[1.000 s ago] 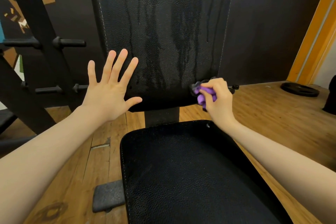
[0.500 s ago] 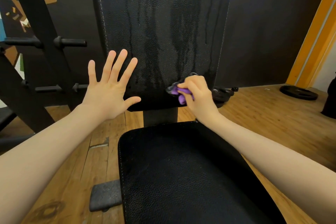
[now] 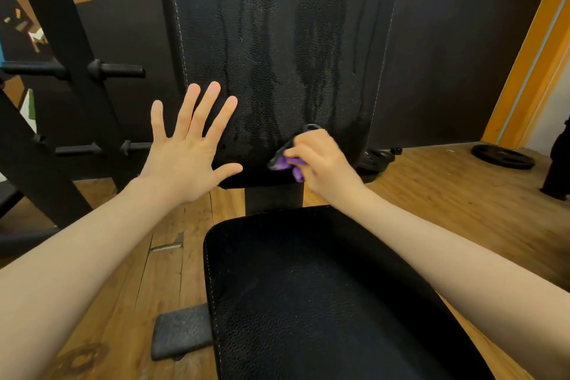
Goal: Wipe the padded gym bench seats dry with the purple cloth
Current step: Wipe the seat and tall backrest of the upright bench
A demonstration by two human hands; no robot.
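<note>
Right hand [image 3: 324, 163] grips bunched cloth [image 3: 285, 162] against wet backrest [image 3: 277, 40], low centre. Left hand [image 3: 188, 148] fingers spread wide, straight, at backrest's left edge. Seat [image 3: 324, 302] below.

A single wide-angle view comes from the person's head, facing forward and tilted down. It sits close above the black seat pad [image 3: 324, 302], which fills the lower middle, and looks straight at the upright back pad [image 3: 277, 40] just beyond. Both forearms enter from the bottom corners, the wooden floor [image 3: 447, 194] spreads to either side, and straight edges bow toward the frame's borders.
</note>
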